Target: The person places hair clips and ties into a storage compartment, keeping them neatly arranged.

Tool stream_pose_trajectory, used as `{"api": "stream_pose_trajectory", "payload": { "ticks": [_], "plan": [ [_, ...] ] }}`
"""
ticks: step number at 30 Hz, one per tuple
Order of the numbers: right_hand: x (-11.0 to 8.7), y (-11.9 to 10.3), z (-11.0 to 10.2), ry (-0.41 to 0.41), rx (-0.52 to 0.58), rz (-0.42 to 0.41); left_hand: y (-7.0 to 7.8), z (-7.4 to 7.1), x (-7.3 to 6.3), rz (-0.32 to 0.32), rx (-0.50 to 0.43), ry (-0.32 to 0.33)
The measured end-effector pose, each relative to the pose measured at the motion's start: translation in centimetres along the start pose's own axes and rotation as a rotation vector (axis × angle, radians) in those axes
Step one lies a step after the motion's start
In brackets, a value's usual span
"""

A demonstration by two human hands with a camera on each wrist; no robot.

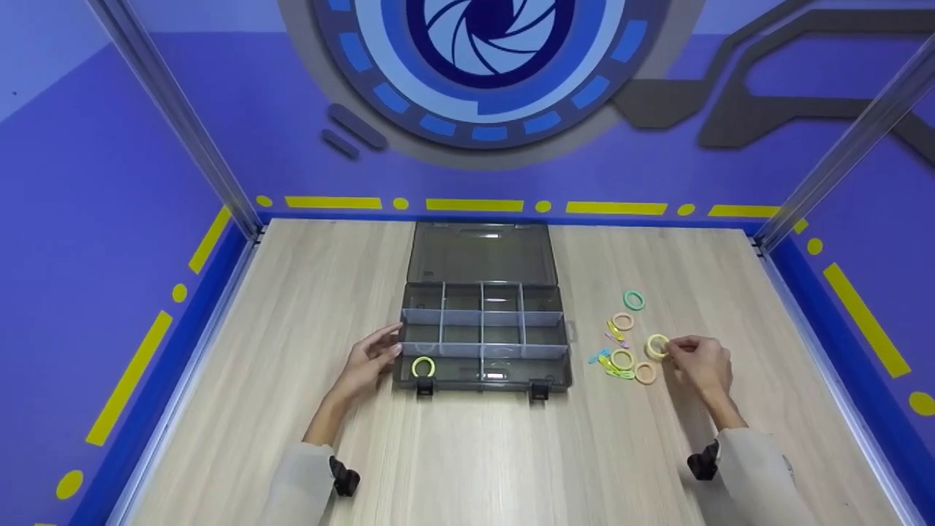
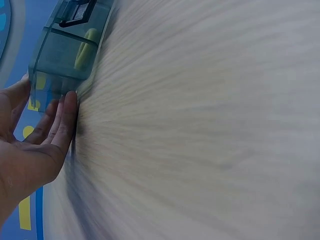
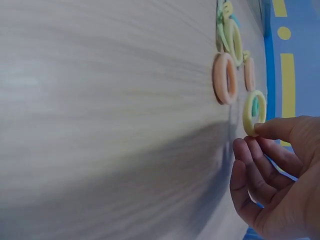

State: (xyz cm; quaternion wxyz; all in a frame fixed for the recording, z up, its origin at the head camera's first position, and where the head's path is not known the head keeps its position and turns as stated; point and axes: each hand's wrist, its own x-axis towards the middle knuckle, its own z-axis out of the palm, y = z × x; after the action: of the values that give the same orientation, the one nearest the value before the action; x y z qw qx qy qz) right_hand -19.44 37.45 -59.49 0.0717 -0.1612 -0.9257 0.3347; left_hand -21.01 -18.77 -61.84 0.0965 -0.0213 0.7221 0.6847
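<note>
My right hand [image 1: 703, 364] pinches a pale yellow ring [image 3: 247, 116], a hair tie by its look, between thumb and fingertip above the table's right side. Left of that hand lie more such rings, among them a peach ring [image 1: 638, 374] and a green ring [image 1: 626, 301]. A clear grey compartment box [image 1: 445, 383] stands in the middle, its lid [image 1: 482, 254] folded back. With fairly straight fingers, my left hand [image 1: 363, 367] touches the box's left side. One yellow-green ring [image 1: 414, 369] leans in the front left compartment.
Small coloured clips [image 1: 605, 363] in yellow, green, blue and pink lie among the loose rings, right of the box. Two black latches [image 1: 539, 391] hang at the box's front. Blue printed panels [image 1: 350, 175] enclose the wood-patterned table [image 1: 482, 453] at the back and both sides.
</note>
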Motion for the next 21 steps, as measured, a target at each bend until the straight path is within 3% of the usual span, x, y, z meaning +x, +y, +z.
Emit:
{"api": "stream_pose_trajectory", "payload": {
  "ticks": [8, 21],
  "plan": [
    [0.1, -1.2, -1.1, 0.05, 0.064, -0.075, -0.1, 0.0, -0.1, -0.007, 0.006, 0.002],
    [-0.4, -4.8, 0.3, 0.086, 0.104, -0.227, 0.1, -0.1, 0.0, 0.008, 0.064, 0.004]
  ]
}}
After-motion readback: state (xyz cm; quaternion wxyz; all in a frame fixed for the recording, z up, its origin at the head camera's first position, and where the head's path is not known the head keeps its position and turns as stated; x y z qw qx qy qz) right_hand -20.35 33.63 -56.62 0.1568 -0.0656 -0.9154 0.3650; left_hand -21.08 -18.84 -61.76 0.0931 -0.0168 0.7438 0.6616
